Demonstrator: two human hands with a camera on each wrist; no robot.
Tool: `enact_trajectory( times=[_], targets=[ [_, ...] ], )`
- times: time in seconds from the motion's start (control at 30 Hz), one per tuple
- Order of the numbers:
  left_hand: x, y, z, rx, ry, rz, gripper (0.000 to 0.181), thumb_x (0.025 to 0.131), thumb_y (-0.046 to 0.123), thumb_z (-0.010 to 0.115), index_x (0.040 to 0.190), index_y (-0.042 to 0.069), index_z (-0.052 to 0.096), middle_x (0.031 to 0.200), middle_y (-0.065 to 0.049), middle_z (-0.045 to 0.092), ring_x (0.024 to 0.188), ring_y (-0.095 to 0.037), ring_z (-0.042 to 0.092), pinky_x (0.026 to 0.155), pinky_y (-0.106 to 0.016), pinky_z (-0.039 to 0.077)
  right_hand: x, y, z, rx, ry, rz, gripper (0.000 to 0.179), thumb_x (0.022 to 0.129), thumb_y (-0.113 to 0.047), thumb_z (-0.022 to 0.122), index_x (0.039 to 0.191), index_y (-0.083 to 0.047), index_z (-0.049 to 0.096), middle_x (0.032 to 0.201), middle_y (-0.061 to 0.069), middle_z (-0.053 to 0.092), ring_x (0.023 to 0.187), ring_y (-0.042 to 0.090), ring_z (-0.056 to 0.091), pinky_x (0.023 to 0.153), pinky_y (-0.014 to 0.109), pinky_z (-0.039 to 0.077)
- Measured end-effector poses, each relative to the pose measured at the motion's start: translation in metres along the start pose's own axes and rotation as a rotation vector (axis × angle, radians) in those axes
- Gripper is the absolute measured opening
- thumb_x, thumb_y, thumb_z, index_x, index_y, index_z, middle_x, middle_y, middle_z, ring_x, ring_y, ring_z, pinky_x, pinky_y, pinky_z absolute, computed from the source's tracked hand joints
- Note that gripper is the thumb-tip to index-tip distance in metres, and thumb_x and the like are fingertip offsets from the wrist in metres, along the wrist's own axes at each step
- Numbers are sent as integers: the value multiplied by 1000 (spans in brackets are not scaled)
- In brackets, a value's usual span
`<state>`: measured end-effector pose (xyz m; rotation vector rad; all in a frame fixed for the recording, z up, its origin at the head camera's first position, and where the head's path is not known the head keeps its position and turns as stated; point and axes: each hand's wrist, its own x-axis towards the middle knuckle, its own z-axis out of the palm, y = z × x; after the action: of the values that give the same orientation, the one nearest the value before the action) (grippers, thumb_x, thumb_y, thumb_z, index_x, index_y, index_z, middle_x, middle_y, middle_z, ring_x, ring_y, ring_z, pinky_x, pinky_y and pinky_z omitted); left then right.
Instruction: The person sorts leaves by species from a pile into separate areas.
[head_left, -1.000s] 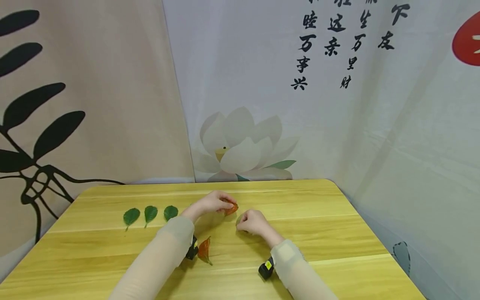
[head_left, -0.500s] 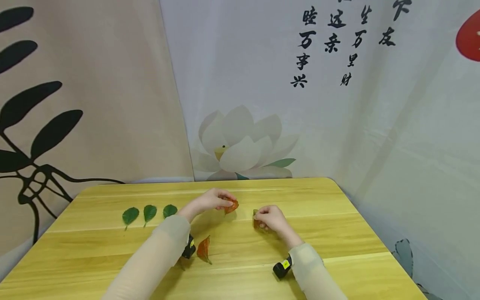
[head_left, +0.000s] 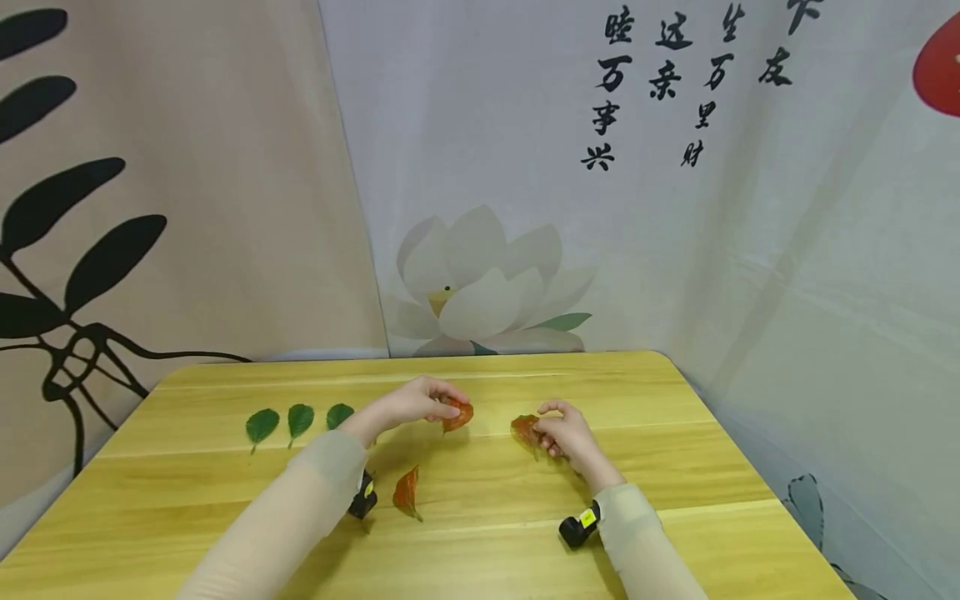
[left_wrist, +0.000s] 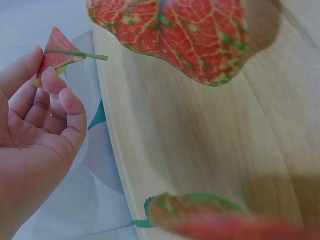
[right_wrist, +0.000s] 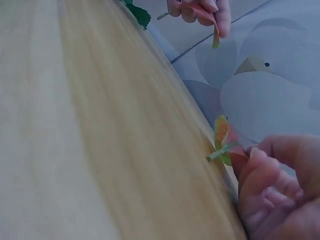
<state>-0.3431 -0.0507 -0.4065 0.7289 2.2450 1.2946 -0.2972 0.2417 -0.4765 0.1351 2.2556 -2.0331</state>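
My left hand point(head_left: 411, 403) pinches a red leaf point(head_left: 459, 416) between thumb and fingers near the far middle of the table. In the left wrist view this leaf point(left_wrist: 56, 45) shows a green stem pointing right. To the right, my right hand point(head_left: 572, 437) holds a second leaf point(head_left: 523, 428), red with yellow-green edges, by its side. The right wrist view shows that leaf point(right_wrist: 222, 131) folded, its pale stem toward the table. A third red leaf point(head_left: 407, 493) lies between the forearms. Three green leaves point(head_left: 301, 422) lie in a row at the far left.
The wooden table point(head_left: 675, 467) ends at a far edge close behind the hands. A printed curtain point(head_left: 495, 125) hangs behind it. Another red-green leaf point(left_wrist: 195, 207) appears blurred at the bottom of the left wrist view. Black wrist cameras point(head_left: 579, 528) sit under both sleeves.
My right hand has moved right, away from the left hand, and the red leaf it holds has come into sight. The left hand stays nearly in place with its leaf.
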Motion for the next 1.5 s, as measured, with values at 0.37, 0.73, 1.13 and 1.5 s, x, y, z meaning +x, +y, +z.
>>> enact_trajectory(
  times=[0.37,0.73,1.13,1.5],
  targets=[
    [-10,4,0,-8,-33,13,30,93,15,67,122,9,67,106,-3,68,78,-16,56,79,-48,49,-2,1,-2,-92,-30,10,20,90,-1,60,106,1,71,74,12,63,47,10,47,41,22,42],
    [-29,7,11,-75,-95,28,34,92,11,68,125,9,64,98,-5,67,78,-17,58,83,-55,49,-3,4,-2,-99,-41,25,19,88,-3,67,106,3,71,74,11,64,48,11,48,42,22,43],
    [-49,19,42,-72,-212,33,31,91,8,67,122,11,66,89,-6,64,77,-17,59,77,-50,51,-2,1,-1,-107,-35,27,18,87,-2,67,104,1,71,73,10,64,47,10,48,42,22,43],
    [-50,21,65,-5,-277,-8,24,92,3,64,114,9,70,79,-5,63,68,-18,59,69,-42,54,0,-1,2,-116,-32,18,17,88,-3,67,104,1,71,74,11,63,49,11,48,42,22,43]
  ],
)
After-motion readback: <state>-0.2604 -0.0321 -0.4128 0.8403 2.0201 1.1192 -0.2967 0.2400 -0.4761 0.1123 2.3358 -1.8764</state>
